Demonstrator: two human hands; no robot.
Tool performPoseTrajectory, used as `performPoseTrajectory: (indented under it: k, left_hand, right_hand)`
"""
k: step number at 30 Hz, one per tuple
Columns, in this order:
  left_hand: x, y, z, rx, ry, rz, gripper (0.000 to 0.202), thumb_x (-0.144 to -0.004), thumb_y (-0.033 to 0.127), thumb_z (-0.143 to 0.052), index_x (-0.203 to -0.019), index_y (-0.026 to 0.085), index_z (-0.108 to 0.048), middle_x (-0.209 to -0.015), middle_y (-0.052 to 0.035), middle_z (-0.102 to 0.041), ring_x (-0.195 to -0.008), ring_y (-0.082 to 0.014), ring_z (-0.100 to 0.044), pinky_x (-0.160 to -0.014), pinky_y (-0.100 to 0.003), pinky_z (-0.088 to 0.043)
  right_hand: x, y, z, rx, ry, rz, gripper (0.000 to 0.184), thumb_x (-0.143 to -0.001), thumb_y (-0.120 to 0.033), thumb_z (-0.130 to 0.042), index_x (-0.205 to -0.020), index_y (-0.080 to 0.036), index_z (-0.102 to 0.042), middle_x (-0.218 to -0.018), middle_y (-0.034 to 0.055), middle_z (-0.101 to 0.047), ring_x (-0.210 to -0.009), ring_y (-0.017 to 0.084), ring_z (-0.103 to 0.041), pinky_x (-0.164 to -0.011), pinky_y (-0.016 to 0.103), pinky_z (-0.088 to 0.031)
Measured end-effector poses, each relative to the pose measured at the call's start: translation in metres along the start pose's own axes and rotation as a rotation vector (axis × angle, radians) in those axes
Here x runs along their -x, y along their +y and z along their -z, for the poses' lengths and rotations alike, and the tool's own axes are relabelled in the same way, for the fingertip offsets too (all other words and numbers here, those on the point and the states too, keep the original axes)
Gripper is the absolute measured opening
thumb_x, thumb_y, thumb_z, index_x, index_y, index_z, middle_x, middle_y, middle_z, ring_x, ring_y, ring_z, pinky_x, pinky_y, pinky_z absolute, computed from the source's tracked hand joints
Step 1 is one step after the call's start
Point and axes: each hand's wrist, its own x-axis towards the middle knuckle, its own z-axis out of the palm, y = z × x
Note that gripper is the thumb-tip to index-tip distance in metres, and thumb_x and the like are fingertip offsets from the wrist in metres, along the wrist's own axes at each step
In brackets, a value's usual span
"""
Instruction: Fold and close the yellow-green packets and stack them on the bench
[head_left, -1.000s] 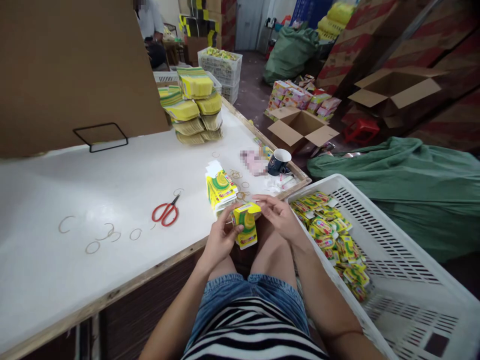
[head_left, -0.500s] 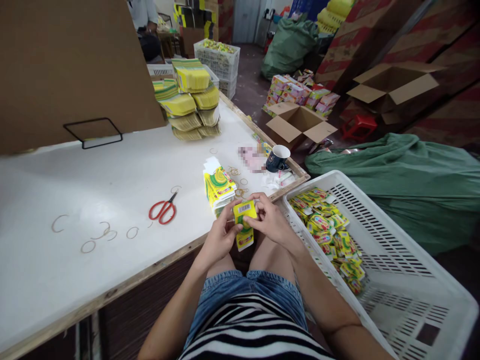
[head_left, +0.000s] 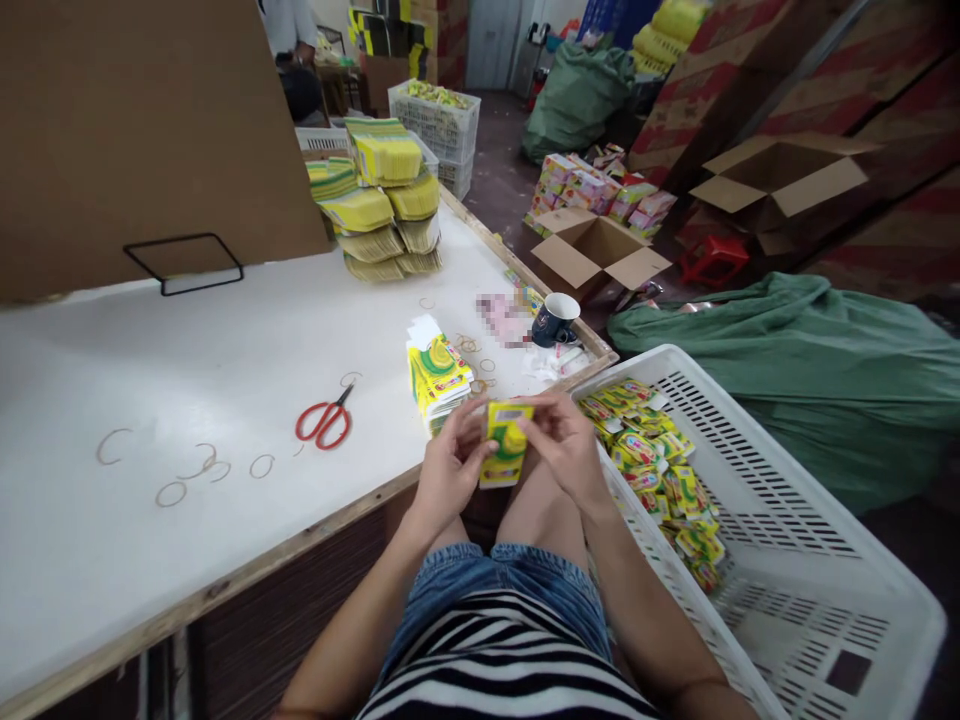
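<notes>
A small yellow and green carton [head_left: 505, 446] is gripped between both hands just off the table's front edge, above my lap. My left hand [head_left: 450, 470] pinches its left side; my right hand [head_left: 564, 446] closes on its right side and top. A short stack of flat yellow-green cartons [head_left: 437, 374] lies on the white table [head_left: 225, 370] just beyond my left hand. To my right stands a white plastic crate [head_left: 780, 540] with several folded cartons [head_left: 660, 470] inside.
Red-handled scissors [head_left: 324, 420] and loose rubber bands [head_left: 187, 470] lie on the table. Tall piles of flat cartons [head_left: 379, 200] stand at the back, a dark mug [head_left: 555, 318] at the right edge. Open cardboard boxes [head_left: 596, 250] and a green sack [head_left: 787, 350] sit on the floor. Another person [head_left: 289, 45] is far behind.
The carton was turned in my hands, its barcode face swung round, and it now sits more upright between both hands. My hands shifted slightly right.
</notes>
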Motion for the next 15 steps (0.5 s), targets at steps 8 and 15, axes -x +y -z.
performPoseTrajectory:
  k: [8,15]
  left_hand:
    - [-0.033,-0.021,0.023,-0.811,0.064,-0.12,0.058,-0.086,0.027,-0.063,-0.139,0.02,-0.043,-0.144,-0.0163,-0.051,-0.142,-0.0341,-0.034,-0.117,-0.063,-0.005]
    - [-0.022,-0.023,0.032,-0.765,-0.013,-0.146,0.048,-0.089,0.028,-0.056,-0.136,0.024,-0.048,-0.131,-0.0084,-0.064,-0.127,-0.0271,-0.055,-0.12,-0.057,-0.01]
  right_hand:
    - [-0.039,0.018,-0.005,0.263,0.141,0.064,0.034,-0.081,-0.043,-0.065,-0.106,-0.019,-0.066,-0.103,0.0102,-0.065,-0.093,0.025,-0.056,-0.087,0.04,-0.043]
    - [-0.071,0.048,-0.082,0.118,-0.06,-0.126,0.028,-0.078,-0.045,-0.062,-0.082,-0.018,-0.068,-0.075,0.0032,-0.068,-0.062,0.016,-0.052,-0.065,0.029,-0.042]
